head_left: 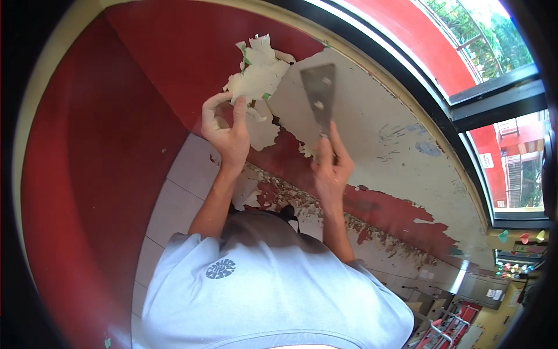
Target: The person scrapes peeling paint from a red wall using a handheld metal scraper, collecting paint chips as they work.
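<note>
A ragged sheet of peeling paint (pixel 258 74), pale on the side facing me, curls off the red wall (pixel 186 52). My left hand (pixel 228 138) pinches its lower edge between thumb and fingers. Just to the right, my right hand (pixel 332 170) grips a wide-bladed putty knife (pixel 318 87), its blade pointing up and slightly blurred. Light specks stick to that blade, which is in front of the stripped, whitish wall surface (pixel 372 110). Whether the blade touches the wall I cannot tell.
Paint chips (pixel 302 200) lie scattered along the wall's foot. A red strip of paint (pixel 383 209) remains low on the wall. Dark-framed windows (pixel 494 104) run along the upper right. Pale floor tiles (pixel 186 166) show at left, and stacked furniture (pixel 453 326) stands at lower right.
</note>
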`<act>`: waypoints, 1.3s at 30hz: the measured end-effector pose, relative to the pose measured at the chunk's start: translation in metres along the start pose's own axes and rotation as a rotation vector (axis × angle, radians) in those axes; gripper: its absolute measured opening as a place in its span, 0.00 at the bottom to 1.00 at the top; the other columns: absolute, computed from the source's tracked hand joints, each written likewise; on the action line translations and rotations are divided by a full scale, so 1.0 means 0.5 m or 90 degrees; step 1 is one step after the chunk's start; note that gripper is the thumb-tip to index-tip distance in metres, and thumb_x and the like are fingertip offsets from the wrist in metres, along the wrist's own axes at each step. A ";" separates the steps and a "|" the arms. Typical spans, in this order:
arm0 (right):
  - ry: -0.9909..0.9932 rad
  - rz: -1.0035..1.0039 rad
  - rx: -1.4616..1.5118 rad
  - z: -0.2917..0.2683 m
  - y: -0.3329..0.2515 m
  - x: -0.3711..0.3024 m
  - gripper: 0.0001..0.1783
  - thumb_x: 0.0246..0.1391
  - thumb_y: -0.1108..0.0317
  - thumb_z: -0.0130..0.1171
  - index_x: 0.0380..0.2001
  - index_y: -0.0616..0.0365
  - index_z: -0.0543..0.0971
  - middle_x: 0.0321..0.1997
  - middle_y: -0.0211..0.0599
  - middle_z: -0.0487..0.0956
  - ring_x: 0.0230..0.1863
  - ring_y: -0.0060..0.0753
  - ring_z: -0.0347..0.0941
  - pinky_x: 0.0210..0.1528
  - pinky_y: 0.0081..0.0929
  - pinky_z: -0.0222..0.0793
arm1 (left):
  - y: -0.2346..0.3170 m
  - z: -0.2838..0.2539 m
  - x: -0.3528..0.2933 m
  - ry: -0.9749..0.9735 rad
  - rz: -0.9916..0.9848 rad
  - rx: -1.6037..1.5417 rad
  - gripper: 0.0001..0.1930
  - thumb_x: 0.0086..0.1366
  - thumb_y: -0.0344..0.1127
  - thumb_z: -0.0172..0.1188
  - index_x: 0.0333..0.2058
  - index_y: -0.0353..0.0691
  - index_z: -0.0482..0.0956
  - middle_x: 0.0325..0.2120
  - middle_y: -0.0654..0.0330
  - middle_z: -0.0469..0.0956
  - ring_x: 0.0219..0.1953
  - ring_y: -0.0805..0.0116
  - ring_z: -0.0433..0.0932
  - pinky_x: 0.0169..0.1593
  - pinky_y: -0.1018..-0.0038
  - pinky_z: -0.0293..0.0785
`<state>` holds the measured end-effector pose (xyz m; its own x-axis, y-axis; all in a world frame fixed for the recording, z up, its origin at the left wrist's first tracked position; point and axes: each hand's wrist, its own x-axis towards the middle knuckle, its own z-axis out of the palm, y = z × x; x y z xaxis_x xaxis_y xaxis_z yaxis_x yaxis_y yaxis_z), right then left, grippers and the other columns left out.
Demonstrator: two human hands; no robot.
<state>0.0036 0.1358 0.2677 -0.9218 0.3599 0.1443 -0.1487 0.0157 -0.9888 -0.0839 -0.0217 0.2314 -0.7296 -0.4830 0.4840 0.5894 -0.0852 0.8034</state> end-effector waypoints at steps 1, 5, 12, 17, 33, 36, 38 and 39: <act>0.003 0.003 -0.021 -0.026 -0.005 -0.006 0.23 0.64 0.70 0.51 0.62 0.59 0.69 0.27 0.24 0.73 0.20 0.09 0.58 0.20 0.12 0.54 | -0.005 -0.003 0.006 0.001 0.020 0.001 0.09 0.62 0.24 0.62 0.41 0.33 0.73 0.36 0.60 0.75 0.39 0.73 0.74 0.44 0.75 0.71; -0.015 -0.006 -0.061 -0.009 -0.032 0.039 0.22 0.64 0.70 0.51 0.60 0.60 0.71 0.27 0.25 0.74 0.20 0.10 0.59 0.20 0.13 0.55 | -0.001 -0.002 0.005 -0.040 -0.041 0.039 0.09 0.63 0.24 0.61 0.41 0.33 0.72 0.36 0.59 0.75 0.38 0.74 0.74 0.44 0.75 0.71; 0.011 -0.030 -0.062 -0.056 -0.063 0.031 0.22 0.62 0.69 0.54 0.58 0.62 0.73 0.24 0.26 0.74 0.22 0.11 0.60 0.22 0.15 0.59 | -0.010 -0.005 0.012 -0.078 -0.048 0.029 0.12 0.63 0.25 0.60 0.45 0.33 0.72 0.37 0.59 0.76 0.38 0.74 0.74 0.43 0.77 0.71; -0.050 -0.100 -0.138 -0.025 -0.082 0.057 0.20 0.60 0.71 0.55 0.55 0.66 0.74 0.29 0.34 0.78 0.28 0.17 0.66 0.30 0.20 0.65 | -0.005 -0.020 -0.004 -0.112 -0.112 0.051 0.17 0.63 0.22 0.60 0.50 0.34 0.69 0.41 0.58 0.75 0.44 0.72 0.75 0.50 0.75 0.71; -0.050 -0.006 -0.031 -0.073 -0.067 0.020 0.23 0.64 0.72 0.49 0.63 0.57 0.69 0.26 0.24 0.72 0.20 0.09 0.58 0.20 0.13 0.55 | 0.094 0.108 -0.071 -0.421 -0.365 -0.196 0.16 0.69 0.32 0.54 0.51 0.31 0.71 0.42 0.56 0.78 0.44 0.72 0.77 0.49 0.73 0.73; -0.049 -0.012 0.008 -0.063 -0.064 0.031 0.25 0.64 0.73 0.48 0.64 0.56 0.66 0.27 0.24 0.72 0.20 0.09 0.58 0.20 0.12 0.55 | 0.082 0.189 -0.053 -0.414 -0.439 -0.306 0.15 0.72 0.39 0.50 0.46 0.32 0.74 0.35 0.57 0.80 0.38 0.73 0.79 0.43 0.73 0.75; -0.031 -0.044 -0.012 -0.033 -0.069 0.040 0.26 0.64 0.74 0.48 0.65 0.56 0.65 0.27 0.24 0.71 0.20 0.08 0.58 0.20 0.11 0.53 | 0.071 0.208 -0.029 -0.453 -0.551 -0.357 0.19 0.73 0.48 0.48 0.40 0.35 0.76 0.29 0.58 0.80 0.32 0.72 0.80 0.36 0.73 0.77; -0.042 -0.044 -0.014 -0.035 -0.071 0.037 0.26 0.64 0.74 0.48 0.65 0.56 0.65 0.27 0.24 0.71 0.20 0.08 0.58 0.20 0.11 0.53 | 0.068 0.213 -0.031 -0.443 -0.546 -0.358 0.19 0.73 0.48 0.48 0.40 0.35 0.76 0.29 0.58 0.80 0.32 0.72 0.80 0.36 0.73 0.77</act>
<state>-0.0021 0.1584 0.3047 -0.9311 0.2953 0.2140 -0.2057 0.0595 -0.9768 -0.0895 0.0758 0.2879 -0.8804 0.4646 0.0950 -0.2282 -0.5907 0.7740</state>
